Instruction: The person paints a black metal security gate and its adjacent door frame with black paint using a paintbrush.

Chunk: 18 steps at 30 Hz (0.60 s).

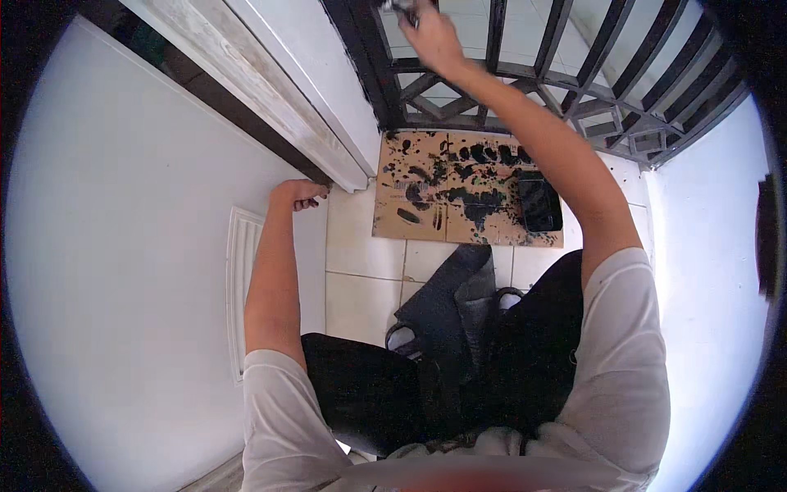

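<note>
My right hand (433,39) reaches far forward to the black metal gate (537,78). Its fingers are closed around a dark and silvery object (399,6) that is cut off by the upper edge, so its kind is unclear. My left hand (299,195) is beside the far edge of the white door (147,213), fingers curled; whether they grip anything is hidden. Below the gate lies a flattened cardboard sheet (389,217) covered with black paint-like blotches. A black tray (539,201) rests on its right side, partly beside my right forearm.
A white door frame (287,78) stands between the door and the gate. Pale floor tiles (361,250) run under the cardboard. Dark grey fabric (447,295) hangs between my legs, near my feet. A white wall (705,271) rises on the right. The door has a slatted vent (238,287).
</note>
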Each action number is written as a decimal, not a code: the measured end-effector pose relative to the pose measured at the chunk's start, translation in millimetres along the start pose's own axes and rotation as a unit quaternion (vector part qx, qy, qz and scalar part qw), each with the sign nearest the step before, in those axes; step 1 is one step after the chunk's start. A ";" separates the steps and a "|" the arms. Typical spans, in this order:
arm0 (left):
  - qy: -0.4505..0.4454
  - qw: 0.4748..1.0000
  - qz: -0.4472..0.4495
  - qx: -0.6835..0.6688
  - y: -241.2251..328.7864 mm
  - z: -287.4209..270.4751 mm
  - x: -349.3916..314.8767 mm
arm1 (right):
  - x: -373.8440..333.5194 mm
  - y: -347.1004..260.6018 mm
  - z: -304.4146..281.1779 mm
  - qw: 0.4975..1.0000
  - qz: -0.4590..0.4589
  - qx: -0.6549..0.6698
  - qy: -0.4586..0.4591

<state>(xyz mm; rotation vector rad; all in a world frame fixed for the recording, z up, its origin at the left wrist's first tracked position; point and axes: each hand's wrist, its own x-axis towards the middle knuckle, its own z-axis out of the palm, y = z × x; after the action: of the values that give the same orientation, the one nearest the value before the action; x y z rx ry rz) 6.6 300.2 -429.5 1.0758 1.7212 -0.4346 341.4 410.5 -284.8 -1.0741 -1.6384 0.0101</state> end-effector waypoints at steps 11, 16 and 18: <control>0.014 1.000 0.004 0.027 8.8 3.5 -16.2 | -15.0 40.7 22.5 0.997 0.033 -0.054 -0.051; 0.027 0.998 0.003 0.048 2.3 0.7 -4.3 | -13.0 36.6 24.4 0.952 0.071 -0.127 -0.271; 0.032 0.998 -0.029 0.046 1.7 -0.5 -0.8 | -11.5 39.1 24.0 0.919 0.238 -0.018 -0.314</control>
<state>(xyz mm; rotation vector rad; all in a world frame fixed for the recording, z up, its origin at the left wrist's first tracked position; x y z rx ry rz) 7.7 301.1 -428.2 1.1185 1.8061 -0.5261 346.8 438.1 -322.8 -1.5828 -1.8847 0.7134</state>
